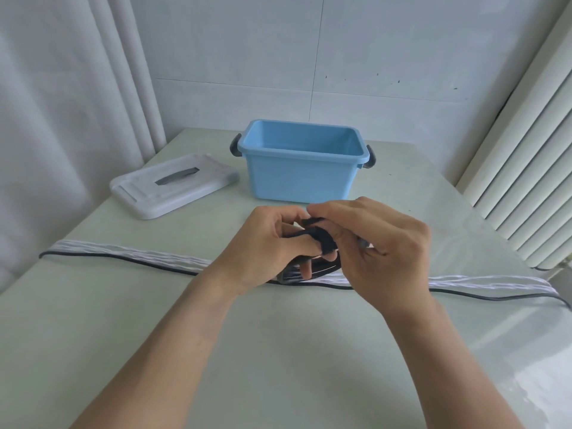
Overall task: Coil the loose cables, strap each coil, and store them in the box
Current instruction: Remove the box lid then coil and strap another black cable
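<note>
A dark coiled cable [305, 272] hangs just above the table, held in my left hand [272, 246], whose fingers curl round the coil. A black strap [325, 239] wraps over the coil's top. My right hand [377, 243] pinches the strap's end near my left thumb. The open blue box [301, 181] with dark side handles stands behind my hands and looks to hold nothing. A loose black cable [123, 258] lies stretched across the table beside a long white cable [133, 251], both passing under my hands.
The box's white lid [173, 184] lies flat at the left back of the pale table. A white radiator [526, 168] stands along the right edge. White pipes run up the wall at the left corner.
</note>
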